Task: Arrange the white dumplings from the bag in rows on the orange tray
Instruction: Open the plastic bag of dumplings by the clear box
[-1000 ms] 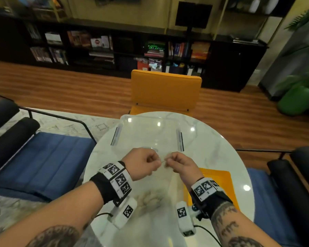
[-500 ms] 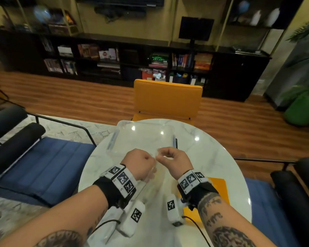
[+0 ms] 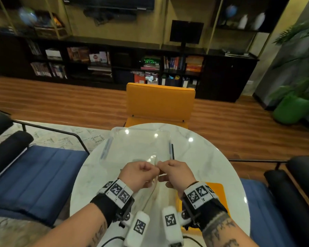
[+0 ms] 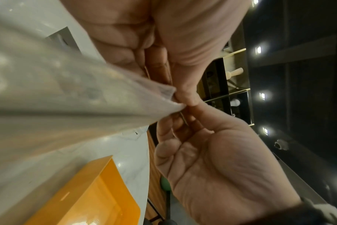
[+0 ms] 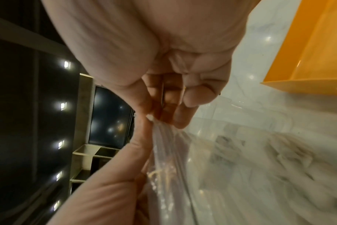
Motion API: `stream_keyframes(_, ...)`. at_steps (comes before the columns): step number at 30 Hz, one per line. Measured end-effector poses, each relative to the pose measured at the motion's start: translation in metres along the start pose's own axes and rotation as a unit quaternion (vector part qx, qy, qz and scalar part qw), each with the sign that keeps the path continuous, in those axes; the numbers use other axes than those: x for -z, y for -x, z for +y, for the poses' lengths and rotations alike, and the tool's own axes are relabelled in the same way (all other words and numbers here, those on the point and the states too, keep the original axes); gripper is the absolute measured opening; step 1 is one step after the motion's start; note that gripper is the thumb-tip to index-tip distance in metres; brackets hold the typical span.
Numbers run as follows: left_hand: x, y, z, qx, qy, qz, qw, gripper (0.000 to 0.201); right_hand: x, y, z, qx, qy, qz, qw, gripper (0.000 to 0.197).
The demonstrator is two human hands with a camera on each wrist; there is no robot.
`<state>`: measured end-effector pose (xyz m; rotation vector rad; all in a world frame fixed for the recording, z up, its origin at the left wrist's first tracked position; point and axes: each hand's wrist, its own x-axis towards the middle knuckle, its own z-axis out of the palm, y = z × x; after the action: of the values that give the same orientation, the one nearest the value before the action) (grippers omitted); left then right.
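Two hands are raised over a round white marble table, which is set on a wooden floor with a patterned rug under its left side. Beyond the table an orange chair is placed, and behind that a long dark bookshelf is lined with books; blue seats with black armrests are drawn up on either side of the table, and a green pot with a plant is seen far to the table's right. A clear plastic container is laid on the far half of the table. The clear bag is held above the table's middle: its top edge is pinched by the left hand and, right beside it, by the right hand, thumbs and fingertips closed on the plastic, the fists nearly touching. Pale lumps, blurred, are made out through the bag; whether they are dumplings cannot be told. The orange tray is laid on the table's near right part, below the right wrist
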<state>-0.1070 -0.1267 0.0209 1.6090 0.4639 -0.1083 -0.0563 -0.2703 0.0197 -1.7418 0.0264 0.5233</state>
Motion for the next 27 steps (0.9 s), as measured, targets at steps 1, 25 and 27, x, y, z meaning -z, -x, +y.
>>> stream_keyframes(1,0.000,-0.001,0.000,-0.001,-0.001,-0.002,1.000,0.007,0.000,-0.002,0.000,0.005,0.018,0.002,1.000,0.030)
stream_keyframes(25,-0.032,-0.002,-0.020,-0.064,-0.104,0.126,0.984,0.011,0.000,-0.002,0.004,0.082,0.259,0.034,0.962,0.024)
stream_keyframes(27,-0.035,-0.002,-0.018,-0.051,-0.062,0.129,0.988,0.012,0.005,-0.001,0.004,0.055,0.244,0.007,0.968,0.038)
